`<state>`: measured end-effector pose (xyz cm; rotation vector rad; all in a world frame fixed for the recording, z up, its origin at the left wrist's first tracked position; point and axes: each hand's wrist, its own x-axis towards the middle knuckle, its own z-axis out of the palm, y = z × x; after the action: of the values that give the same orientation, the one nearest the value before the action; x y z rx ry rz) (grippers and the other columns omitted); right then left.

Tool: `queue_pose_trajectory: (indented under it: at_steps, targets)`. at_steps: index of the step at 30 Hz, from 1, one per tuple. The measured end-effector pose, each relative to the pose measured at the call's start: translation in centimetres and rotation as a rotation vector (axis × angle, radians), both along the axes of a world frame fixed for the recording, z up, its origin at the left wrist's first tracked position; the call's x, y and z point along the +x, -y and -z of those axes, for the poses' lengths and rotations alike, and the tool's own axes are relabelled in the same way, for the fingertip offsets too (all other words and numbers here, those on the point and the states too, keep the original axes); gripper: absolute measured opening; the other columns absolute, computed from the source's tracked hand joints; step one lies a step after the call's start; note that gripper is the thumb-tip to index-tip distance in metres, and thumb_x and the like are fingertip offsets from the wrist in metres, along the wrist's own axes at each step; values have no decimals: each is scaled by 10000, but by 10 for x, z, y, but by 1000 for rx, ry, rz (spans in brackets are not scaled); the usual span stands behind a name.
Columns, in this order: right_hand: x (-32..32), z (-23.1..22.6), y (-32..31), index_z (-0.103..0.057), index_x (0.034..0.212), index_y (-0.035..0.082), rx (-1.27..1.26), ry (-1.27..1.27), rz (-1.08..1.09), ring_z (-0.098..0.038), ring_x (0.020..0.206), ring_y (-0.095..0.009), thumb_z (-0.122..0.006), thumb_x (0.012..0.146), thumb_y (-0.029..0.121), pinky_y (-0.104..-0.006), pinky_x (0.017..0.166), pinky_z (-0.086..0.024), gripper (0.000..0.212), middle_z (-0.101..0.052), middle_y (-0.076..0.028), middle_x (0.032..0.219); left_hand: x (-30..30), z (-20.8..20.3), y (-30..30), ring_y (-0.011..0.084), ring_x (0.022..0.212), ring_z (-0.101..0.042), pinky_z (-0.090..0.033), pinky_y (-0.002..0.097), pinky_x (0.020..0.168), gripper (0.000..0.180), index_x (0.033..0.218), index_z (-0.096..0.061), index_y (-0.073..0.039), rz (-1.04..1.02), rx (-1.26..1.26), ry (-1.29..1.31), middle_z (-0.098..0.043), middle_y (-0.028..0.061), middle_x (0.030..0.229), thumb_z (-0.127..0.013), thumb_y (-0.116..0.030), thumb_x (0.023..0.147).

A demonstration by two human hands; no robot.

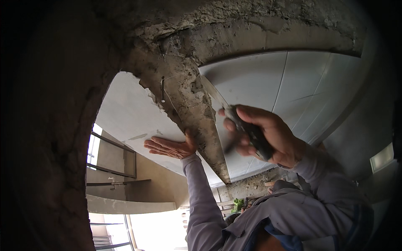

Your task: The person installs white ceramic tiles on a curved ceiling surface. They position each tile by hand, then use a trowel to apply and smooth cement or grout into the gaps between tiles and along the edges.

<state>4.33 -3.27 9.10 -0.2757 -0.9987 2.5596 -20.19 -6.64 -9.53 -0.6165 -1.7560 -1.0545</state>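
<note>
My left hand (172, 147) lies flat with fingers stretched out on a smooth whitish surface (125, 102), its thumb by the broken plaster edge. My right hand (278, 131) is wrapped round the dark handle of a bladed tool (253, 136). Its narrow, pale blade points up and left, toward the corner of the tiled white surface (247, 83); whether the tip touches is unclear. Motion blurs the fingers of this hand, and the tool's exact kind cannot be made out. Between the two white surfaces runs a strip of rough, bare mortar (194, 98).
A nail (163, 90) sticks out of the mortar with a thin string by it. Crumbling masonry (234, 33) runs along the top. Metal railings (113, 144) and a curved ledge (130, 205) lie at the lower left. Something bright green (238, 205) shows below.
</note>
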Motion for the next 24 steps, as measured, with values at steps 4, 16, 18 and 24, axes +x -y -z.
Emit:
queue_pose_trajectory:
  at_steps: [4,16,18,24]
  targets:
    - [11,5,8,-479,1217,27,101,14,-105,-498,585,-107,-519,948,319,-256,482,-434,398,-530,-52,883,-1,-1,-3,426,1409,-35,-42,609,1099,1092,1472,-73,-22,18,24,5,-62,250,1520,-450,-768,768]
    - [6,1,-14,-459,1210,-12,213,60,5,-489,529,-86,-529,938,285,-244,409,-433,408,-516,-29,872,-1,4,-3,434,1407,-25,-41,612,1098,1069,1468,-75,-3,6,4,5,-50,261,1516,-406,-762,791]
    - [6,6,13,-452,1214,50,118,32,78,-520,550,-105,-537,938,289,-276,426,-453,375,-506,-35,870,-2,2,-2,440,1405,-23,-41,616,1098,1065,1466,-77,6,0,-2,9,-44,271,1513,-393,-761,797]
    - [-26,26,13,-452,1143,65,130,-15,65,-518,651,-125,-514,954,278,-284,496,-457,291,-487,-25,906,3,-3,-3,446,1403,-22,-44,619,1096,1068,1467,-70,4,6,-5,21,-40,273,1513,-385,-765,796]
